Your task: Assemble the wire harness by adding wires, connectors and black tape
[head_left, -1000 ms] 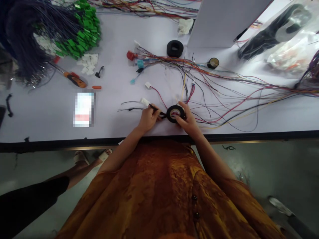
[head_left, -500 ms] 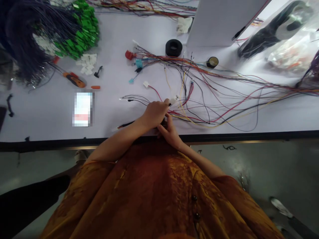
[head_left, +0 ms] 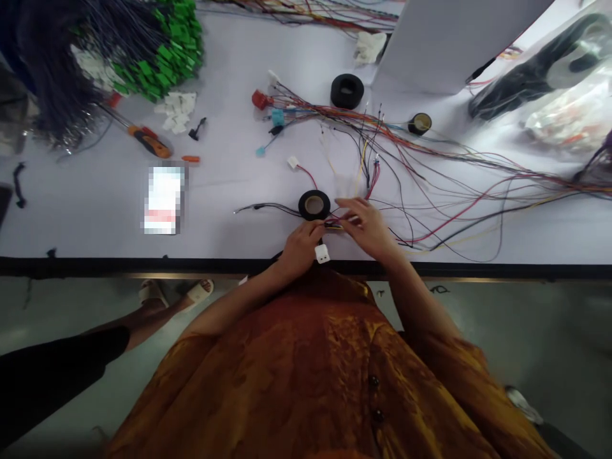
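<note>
Near the table's front edge my left hand (head_left: 302, 245) is closed on a bundle of thin wires (head_left: 333, 224). A white connector (head_left: 322, 254) hangs just below its fingertips. A roll of black tape (head_left: 314, 205) lies right above those fingers. My right hand (head_left: 368, 228) is on the right of the bundle, its thumb and a finger at the wires and its index finger stretched out; whether it grips them is too small to tell. Red, black and yellow wires run on to the right. A white plug (head_left: 292, 162) on a red wire lies above the tape roll.
Farther back lie a wire harness (head_left: 325, 113) with a red connector (head_left: 259, 99), a black ring (head_left: 347, 91) and a small tape roll (head_left: 419, 123). To the left are a phone (head_left: 164, 200), a screwdriver (head_left: 152, 141) and green connectors (head_left: 179, 57). A person's feet (head_left: 198, 293) show below the table.
My hands have moved apart, the right one out to the right along the wires. The black tape roll now shows above my left hand, and a white connector below it. The view has shifted slightly.
</note>
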Tool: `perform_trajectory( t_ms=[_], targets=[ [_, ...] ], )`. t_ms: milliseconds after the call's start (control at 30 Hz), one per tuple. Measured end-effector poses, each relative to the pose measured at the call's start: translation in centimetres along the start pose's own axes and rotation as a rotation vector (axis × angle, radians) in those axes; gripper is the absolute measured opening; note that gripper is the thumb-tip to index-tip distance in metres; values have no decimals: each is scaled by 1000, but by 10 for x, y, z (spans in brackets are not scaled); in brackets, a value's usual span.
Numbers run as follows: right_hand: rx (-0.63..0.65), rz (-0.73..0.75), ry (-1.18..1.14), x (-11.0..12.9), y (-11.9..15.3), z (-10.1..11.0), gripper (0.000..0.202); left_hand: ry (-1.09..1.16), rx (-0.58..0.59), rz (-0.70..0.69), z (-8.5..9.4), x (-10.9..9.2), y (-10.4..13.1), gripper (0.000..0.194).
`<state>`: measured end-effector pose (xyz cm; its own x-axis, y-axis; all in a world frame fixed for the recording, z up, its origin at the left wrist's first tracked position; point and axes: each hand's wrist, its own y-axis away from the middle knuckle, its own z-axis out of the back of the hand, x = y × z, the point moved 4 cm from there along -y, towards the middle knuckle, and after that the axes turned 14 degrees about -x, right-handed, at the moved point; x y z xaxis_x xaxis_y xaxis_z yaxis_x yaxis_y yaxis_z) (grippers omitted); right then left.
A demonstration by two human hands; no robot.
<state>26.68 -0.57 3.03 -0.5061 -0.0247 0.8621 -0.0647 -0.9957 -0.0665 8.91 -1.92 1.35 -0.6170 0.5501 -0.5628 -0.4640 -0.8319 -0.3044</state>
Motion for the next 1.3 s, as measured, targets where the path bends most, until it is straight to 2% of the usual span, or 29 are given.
perform_trajectory(
  t_ms=[100, 167, 267, 367, 467, 533, 700, 900, 1067, 1200, 1300],
  targets=[
    [148, 230, 199, 2, -17, -17, 51, 149, -35, -17, 1, 6, 0, 22],
    [217, 309, 308, 2, -28, -26, 44, 230, -93, -5, 8, 14, -6, 19],
    [163, 421, 425, 9, -41, -25, 24, 244, -173, 53, 19, 28, -18, 16],
    [120, 509, 417, 16, -41, -18, 18, 217, -215, 146, 21, 36, -26, 13],
    [189, 472, 386, 12, -33, -19, 20, 239, -291, 233, 14, 39, -26, 15],
    [208, 418, 386, 5, -28, -23, 24, 259, -300, 250, 7, 39, -23, 14],
    [132, 373, 450, 3, -20, -30, 63, 254, -198, 227, -4, 40, -23, 11],
    [228, 396, 573, 17, -13, -21, 36, 257, -193, 200, -2, 42, -26, 16],
    [191, 374, 622, 20, -16, -27, 17, 284, -126, 153, -3, 42, -28, 19],
    [205, 440, 658, 18, -20, -35, 19, 259, -149, 201, -5, 41, -26, 24],
    [238, 519, 689, 25, -9, -41, 23, 229, -164, 201, -6, 39, -25, 22]
  ],
)
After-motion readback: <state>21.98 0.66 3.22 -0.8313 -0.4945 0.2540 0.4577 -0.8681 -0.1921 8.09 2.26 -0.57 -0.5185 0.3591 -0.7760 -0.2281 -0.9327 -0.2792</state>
